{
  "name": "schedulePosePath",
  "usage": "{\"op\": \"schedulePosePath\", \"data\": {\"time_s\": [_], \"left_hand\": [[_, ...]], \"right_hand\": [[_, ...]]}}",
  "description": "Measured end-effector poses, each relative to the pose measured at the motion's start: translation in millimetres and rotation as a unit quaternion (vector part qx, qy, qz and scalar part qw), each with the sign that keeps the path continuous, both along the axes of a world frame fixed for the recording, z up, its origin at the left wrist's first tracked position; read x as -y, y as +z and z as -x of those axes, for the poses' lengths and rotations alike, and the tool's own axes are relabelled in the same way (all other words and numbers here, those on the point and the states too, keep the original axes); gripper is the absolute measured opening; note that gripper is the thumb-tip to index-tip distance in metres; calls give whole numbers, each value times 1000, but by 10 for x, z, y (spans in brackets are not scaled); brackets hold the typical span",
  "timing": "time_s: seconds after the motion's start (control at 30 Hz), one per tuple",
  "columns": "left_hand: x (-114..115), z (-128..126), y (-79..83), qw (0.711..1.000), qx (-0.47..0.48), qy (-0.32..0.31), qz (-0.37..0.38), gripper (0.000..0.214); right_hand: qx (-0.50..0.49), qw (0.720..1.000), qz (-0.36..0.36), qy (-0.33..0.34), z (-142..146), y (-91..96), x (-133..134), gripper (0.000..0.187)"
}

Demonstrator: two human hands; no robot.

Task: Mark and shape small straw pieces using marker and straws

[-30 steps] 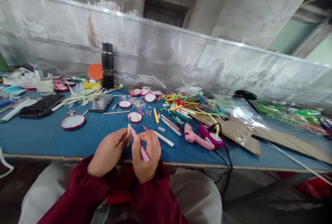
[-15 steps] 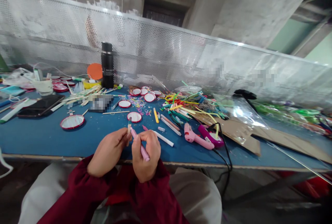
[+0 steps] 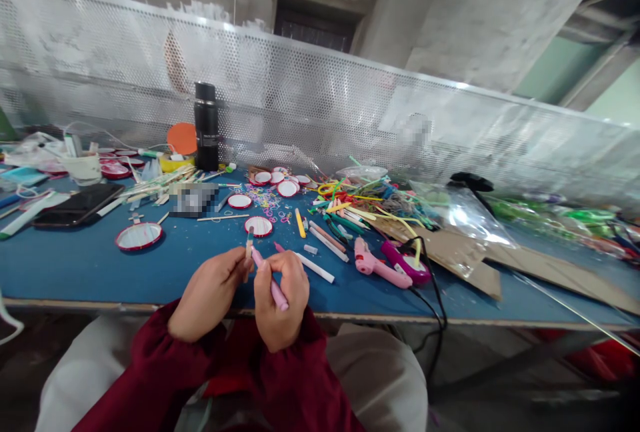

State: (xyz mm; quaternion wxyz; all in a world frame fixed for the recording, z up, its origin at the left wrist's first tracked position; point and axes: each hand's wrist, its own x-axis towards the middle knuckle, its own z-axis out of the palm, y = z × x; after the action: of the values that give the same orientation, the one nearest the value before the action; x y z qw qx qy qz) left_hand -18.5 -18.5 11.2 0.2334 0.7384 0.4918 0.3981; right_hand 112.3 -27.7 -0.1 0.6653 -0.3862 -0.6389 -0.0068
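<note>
My right hand point(image 3: 278, 299) is closed around a pink marker point(image 3: 277, 293), held slanting with its tip up by my left thumb. My left hand point(image 3: 210, 293) pinches a thin wooden stick point(image 3: 249, 245) that stands nearly upright, its top end just left of the marker tip. Both hands hover over the near edge of the blue table point(image 3: 90, 262), touching each other. Dark red sleeves cover my forearms.
Round red-rimmed discs point(image 3: 139, 236) lie left and ahead. A white stick point(image 3: 314, 267), a pink glue gun point(image 3: 379, 268) with a black cord, coloured sticks and cardboard point(image 3: 470, 262) crowd the right. A black bottle point(image 3: 207, 127) and a phone point(image 3: 77, 204) stand further back, before a perforated metal screen.
</note>
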Motion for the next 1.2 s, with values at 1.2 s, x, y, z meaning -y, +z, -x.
{"op": "schedulePosePath", "data": {"time_s": [1.2], "left_hand": [[-17,15,-60,999,-21,8,22,36]], "right_hand": [[-8,1000,15,15,20,-24,7,17]]}}
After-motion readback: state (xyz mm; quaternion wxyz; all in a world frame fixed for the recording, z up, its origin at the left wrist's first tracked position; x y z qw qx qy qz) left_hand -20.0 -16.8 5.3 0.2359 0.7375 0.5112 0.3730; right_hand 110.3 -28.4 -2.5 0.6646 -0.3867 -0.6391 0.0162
